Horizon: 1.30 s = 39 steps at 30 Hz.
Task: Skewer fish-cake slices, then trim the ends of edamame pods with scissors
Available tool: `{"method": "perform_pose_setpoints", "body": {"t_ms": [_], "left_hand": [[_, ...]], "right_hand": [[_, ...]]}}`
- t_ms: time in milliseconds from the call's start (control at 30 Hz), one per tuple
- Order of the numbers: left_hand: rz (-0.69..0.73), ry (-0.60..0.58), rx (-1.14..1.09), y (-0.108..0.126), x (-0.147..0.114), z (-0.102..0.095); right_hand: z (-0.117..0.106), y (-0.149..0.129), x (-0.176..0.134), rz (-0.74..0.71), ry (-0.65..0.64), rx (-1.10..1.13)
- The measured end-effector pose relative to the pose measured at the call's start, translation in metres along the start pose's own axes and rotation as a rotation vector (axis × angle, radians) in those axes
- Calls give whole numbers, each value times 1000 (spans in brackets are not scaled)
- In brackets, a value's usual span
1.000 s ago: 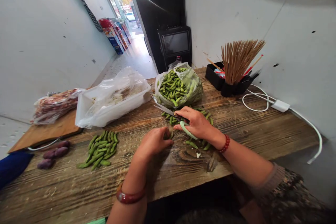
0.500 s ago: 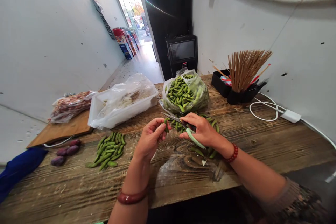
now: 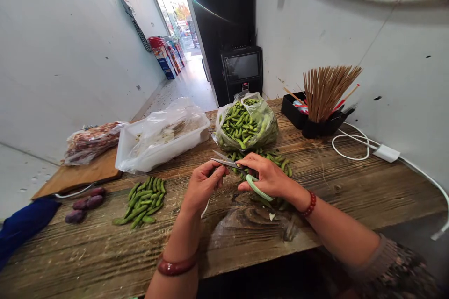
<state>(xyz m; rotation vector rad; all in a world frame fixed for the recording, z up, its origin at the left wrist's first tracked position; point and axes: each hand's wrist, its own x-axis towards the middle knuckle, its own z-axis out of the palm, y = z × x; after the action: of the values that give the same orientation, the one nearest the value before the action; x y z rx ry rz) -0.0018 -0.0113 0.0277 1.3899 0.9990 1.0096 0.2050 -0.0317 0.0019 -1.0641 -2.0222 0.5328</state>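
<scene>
My left hand (image 3: 205,183) is closed in a pinch in front of the bag; the edamame pod seen in it earlier is now almost wholly hidden by the fingers. In my right hand (image 3: 264,175) are scissors (image 3: 255,188) with pale green handles. Their blades are parted and reach to my left fingertips. Loose edamame pods (image 3: 282,161) lie under and behind my right hand. A separate pile of pods (image 3: 145,200) rests on the wooden table (image 3: 105,257) to the left. Just beyond my hands stands a clear plastic bag (image 3: 268,126) full of pods.
A white tub (image 3: 154,161) covered with plastic stands at back left, beside bagged meat (image 3: 93,142) on a wooden board (image 3: 75,180). Several purple oval items (image 3: 87,202) lie at left near a blue cloth (image 3: 28,229). Skewers (image 3: 324,96) stand in a black holder (image 3: 312,128); a white cable (image 3: 414,170) runs at right.
The scissors have come down and left, so their parted blades now meet my left fingertips. The pod in my left hand has turned out of sight. The view has shifted slightly.
</scene>
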Motion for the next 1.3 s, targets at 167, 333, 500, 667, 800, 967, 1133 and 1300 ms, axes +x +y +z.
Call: {"method": "perform_pose_setpoints", "body": {"t_ms": [167, 333, 500, 667, 800, 967, 1133, 1300], "left_hand": [[25, 19, 37, 1, 0, 1], [18, 15, 36, 1, -1, 1], [17, 10, 61, 1, 0, 1], [57, 65, 106, -3, 3, -3], [-27, 83, -177, -5, 5, -6], [-82, 99, -457, -1, 6, -10], [-65, 90, -488, 0, 6, -9], [-57, 34, -442, -2, 4, -3]], "right_hand": [[-1, -2, 0, -11, -22, -31], [-1, -4, 0, -8, -26, -30], [1, -2, -1, -29, -27, -43], [1, 1, 0, -36, -20, -42], [3, 4, 0, -19, 72, 13], [4, 4, 0, 11, 87, 12], [3, 2, -1, 11, 45, -2], [0, -3, -1, 12, 23, -25]]}}
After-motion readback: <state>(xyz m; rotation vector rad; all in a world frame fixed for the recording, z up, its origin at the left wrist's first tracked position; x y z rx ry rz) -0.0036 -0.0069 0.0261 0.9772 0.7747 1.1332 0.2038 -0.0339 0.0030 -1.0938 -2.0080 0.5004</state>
